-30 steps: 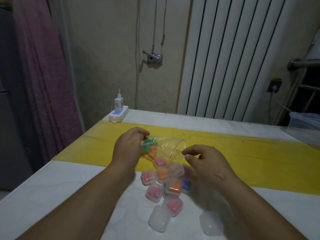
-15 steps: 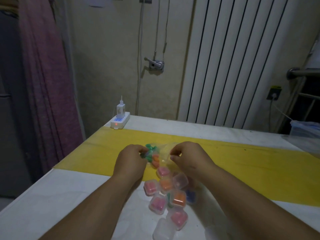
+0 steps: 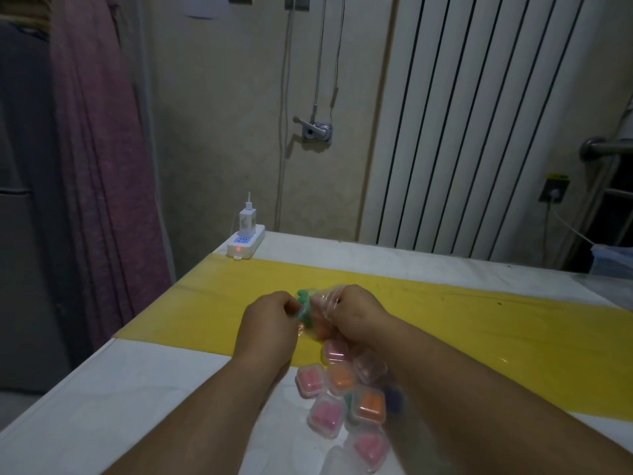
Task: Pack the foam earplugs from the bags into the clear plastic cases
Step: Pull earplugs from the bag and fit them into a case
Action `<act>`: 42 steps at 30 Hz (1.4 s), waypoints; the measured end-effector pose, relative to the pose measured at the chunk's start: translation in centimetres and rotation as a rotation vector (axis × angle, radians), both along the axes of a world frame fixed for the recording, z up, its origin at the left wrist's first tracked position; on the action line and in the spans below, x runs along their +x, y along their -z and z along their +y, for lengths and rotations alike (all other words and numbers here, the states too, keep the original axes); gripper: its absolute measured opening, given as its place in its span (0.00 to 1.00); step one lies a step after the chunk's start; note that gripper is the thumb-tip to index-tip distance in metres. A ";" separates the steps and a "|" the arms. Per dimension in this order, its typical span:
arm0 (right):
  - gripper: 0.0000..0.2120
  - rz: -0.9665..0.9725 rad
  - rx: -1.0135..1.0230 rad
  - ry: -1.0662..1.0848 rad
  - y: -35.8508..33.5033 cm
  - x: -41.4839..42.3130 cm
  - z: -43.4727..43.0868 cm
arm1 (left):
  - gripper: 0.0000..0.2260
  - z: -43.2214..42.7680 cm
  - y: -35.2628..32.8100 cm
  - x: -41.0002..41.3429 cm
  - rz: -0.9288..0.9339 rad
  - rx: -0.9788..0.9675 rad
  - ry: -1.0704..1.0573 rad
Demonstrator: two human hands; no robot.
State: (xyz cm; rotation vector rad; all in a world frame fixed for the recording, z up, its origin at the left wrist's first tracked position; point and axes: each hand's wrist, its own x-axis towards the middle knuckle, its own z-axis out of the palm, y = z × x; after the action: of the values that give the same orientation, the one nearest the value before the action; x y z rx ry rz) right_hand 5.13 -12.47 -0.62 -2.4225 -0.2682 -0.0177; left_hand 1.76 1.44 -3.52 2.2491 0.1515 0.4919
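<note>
A small clear plastic bag of green and orange foam earplugs is held above the yellow strip of the table. My left hand pinches its left side. My right hand grips its right side, fingers curled into the plastic. Just below the hands lies a cluster of several small clear cases filled with pink and orange earplugs; one holds blue. An empty-looking clear case lies at the bottom edge, partly cut off.
The white table carries a yellow strip across its middle. A white power strip with a charger sits at the far left corner. A clear plastic heap lies at the far right. A curtain hangs left.
My right hand came left from open air and took hold of the bag's right side. Both hands now squeeze the bag closer together. The view tilted up slightly.
</note>
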 end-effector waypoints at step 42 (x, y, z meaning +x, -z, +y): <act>0.03 -0.027 0.422 0.218 -2.1 -5.2 -5.9 | 0.07 0.0 -0.5 -0.6 0.040 0.079 -0.038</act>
State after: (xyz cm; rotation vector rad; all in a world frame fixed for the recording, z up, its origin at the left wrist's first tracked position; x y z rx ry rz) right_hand -0.07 -18.36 1.44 -2.0209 -0.0072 -0.1862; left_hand 1.13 1.42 -3.01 2.3378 0.1984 0.4806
